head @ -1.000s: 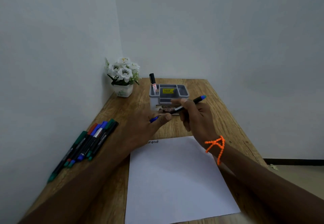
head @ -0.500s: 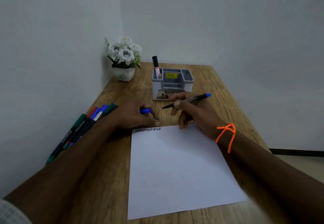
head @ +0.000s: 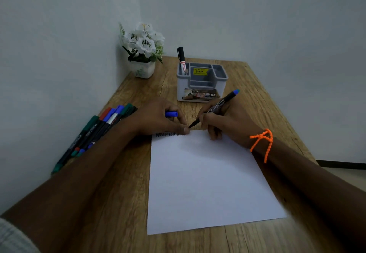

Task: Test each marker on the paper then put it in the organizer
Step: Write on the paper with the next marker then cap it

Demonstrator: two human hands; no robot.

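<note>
A white sheet of paper lies on the wooden table, with a row of dark scribbles at its top left corner. My right hand grips an uncapped black marker with a blue end, tip down at the paper's top edge. My left hand rests on the paper's top left corner and holds the blue cap. Behind them stands the grey organizer with one black-capped marker upright in its left compartment.
Several capped markers, green, red, blue and black, lie in a bundle along the left wall. A white pot of white flowers sits in the back left corner. Walls close the left and back sides; the table's right edge drops to the floor.
The marker was uncapped: my left hand carried the blue cap down to the paper's corner. My right hand lowered the marker tip to the paper's top edge. The camera tilted down.
</note>
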